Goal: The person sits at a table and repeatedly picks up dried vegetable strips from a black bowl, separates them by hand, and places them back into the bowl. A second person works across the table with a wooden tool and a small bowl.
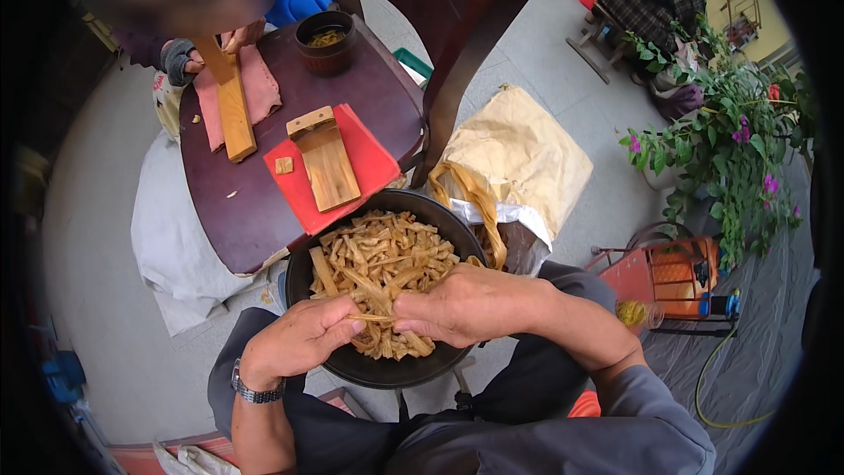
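A black round basin (397, 379) sits between my knees, heaped with short, light-brown dried strips (386, 244) that look like plant material. Over its near half, my left hand (300, 336), with a metal watch at the wrist, pinches one end of a thin strip (377, 318) between thumb and fingers. The strip spans a small gap to my right hand (471, 300), which grips its other end. Longer strips lie on the heap just beyond my fingers. Part of a strip shows at the basin's right rim, beside my right hand.
A dark red table (227, 231) holds a wooden tool (330, 165) on red sheets (376, 138) and a brown pot (326, 43). A co-worker's hands (244, 36) are at a wooden block (235, 115). An open sack (521, 152) with long strips stands right of the basin, a flowering plant (725, 138) farther right.
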Demonstrator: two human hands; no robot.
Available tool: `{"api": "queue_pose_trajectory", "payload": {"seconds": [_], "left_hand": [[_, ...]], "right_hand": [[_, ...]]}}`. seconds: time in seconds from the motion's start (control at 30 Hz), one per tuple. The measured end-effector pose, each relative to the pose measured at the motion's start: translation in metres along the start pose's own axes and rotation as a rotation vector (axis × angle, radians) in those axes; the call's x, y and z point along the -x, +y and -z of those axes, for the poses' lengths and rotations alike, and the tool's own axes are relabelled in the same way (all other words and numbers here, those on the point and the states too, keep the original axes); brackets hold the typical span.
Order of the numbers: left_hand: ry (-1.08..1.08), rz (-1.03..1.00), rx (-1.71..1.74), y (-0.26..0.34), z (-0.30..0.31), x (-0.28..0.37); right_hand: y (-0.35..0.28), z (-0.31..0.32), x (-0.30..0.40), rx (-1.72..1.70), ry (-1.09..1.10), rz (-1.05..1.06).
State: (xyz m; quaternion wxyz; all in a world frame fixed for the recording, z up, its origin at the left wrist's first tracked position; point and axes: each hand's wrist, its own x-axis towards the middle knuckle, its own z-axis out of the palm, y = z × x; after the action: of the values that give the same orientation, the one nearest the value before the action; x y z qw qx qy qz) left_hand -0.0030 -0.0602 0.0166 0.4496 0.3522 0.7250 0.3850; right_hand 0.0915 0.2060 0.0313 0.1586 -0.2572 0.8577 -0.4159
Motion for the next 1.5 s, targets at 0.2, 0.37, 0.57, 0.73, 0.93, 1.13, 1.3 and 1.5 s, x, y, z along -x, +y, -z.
{"api": "queue_pose_trajectory", "payload": {"seconds": [0.2,0.37,0.57,0.73,0.93,1.13,1.3,1.5], "left_hand": [[0.512,-0.1,-0.088,0.002,0.023,-0.031],[0.832,-0.117,-0.062,0.0,0.051,-0.061],[0.991,-0.125,-0.179,-0.017,0.053,-0.092],[0.976,0.037,-0.317,-0.023,0.042,-0.083],[0.773,0.048,0.105,-0.013,0.03,-0.058],[0.346,-0.253,1.07,-0.017,-0.052,-0.064],[0.427,-0.171,1.381,0.025,-0.024,-0.054],[0.537,-0.184,1.407,0.046,-0.014,-0.059]], "right_hand": [[0.047,0.017,-0.045,0.302,0.527,0.088],[0.062,0.037,-0.079,0.543,0.713,0.068],[0.095,0.023,-0.1,0.533,0.751,-0.049],[0.11,0.017,-0.092,0.61,0.556,-0.358],[0.05,0.023,-0.071,0.398,0.613,0.035],[0.002,0.005,-0.068,0.352,0.685,0.492],[-0.015,-0.001,-0.053,0.448,0.633,0.587],[-0.012,0.01,-0.046,0.445,0.652,0.589]]}}
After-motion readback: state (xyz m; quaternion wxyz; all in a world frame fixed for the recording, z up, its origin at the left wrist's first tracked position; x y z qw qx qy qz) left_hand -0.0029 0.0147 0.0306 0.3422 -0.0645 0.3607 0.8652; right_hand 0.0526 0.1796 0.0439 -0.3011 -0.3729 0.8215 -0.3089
